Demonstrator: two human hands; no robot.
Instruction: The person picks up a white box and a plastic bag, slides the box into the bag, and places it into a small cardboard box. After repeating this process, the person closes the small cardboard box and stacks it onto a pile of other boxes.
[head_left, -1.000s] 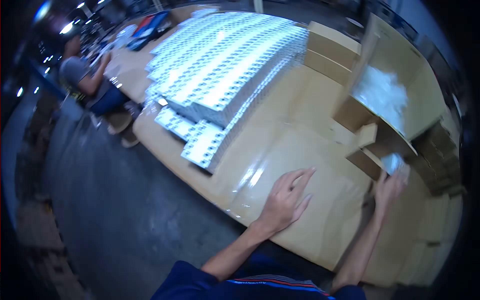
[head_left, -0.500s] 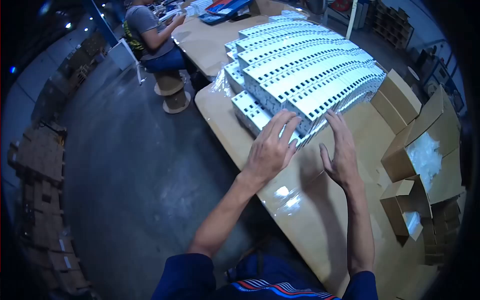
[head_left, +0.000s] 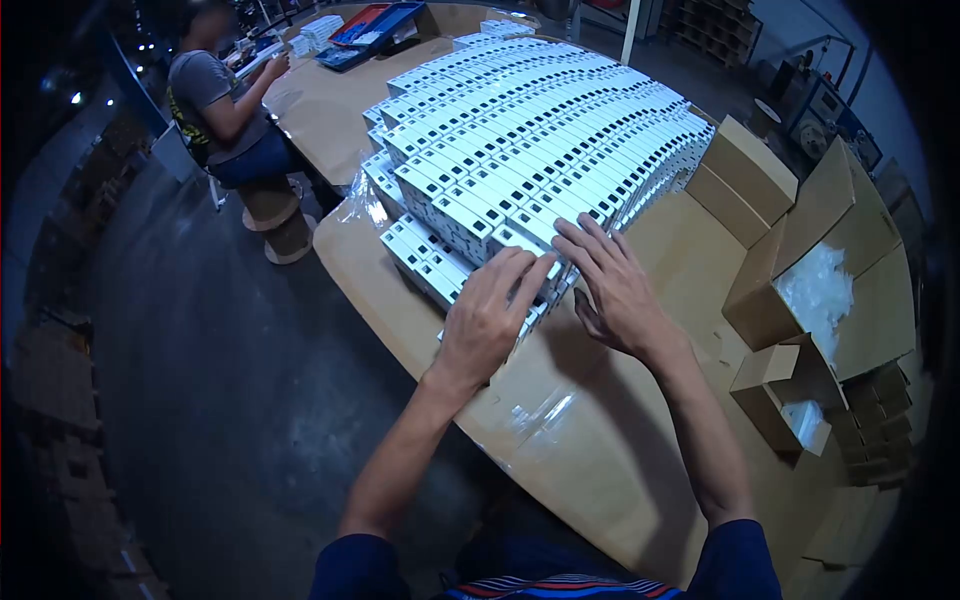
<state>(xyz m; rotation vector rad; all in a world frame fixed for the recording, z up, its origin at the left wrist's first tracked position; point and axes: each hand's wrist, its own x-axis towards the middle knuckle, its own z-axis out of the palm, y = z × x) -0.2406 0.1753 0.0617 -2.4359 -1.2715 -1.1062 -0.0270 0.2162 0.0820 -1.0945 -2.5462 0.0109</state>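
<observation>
A large stack of white rectangular pieces (head_left: 540, 120) with dark square holes fills the far part of the table, laid in long, close-packed rows. At its near corner, the bent fingers of my left hand (head_left: 485, 315) rest against the end of a front piece; its thumb is hidden. My right hand (head_left: 620, 295) reaches the same corner from the right, its fingers stretched over the top edge and its thumb apart, lower down. Neither hand visibly lifts a piece. Lower white pieces (head_left: 430, 262) stick out to the left of my left hand.
Brown paper covers the table (head_left: 560, 470), with clear tape on it. Open cardboard boxes (head_left: 750, 300) holding clear plastic bags (head_left: 820, 290) stand at right. A person (head_left: 225, 110) sits at the far left, near a blue tray (head_left: 370, 35). The table's edge runs along my left.
My right hand has moved left onto the stack's near corner, closer to my left hand. The camera view has shifted, so the stack and the seated person appear farther left.
</observation>
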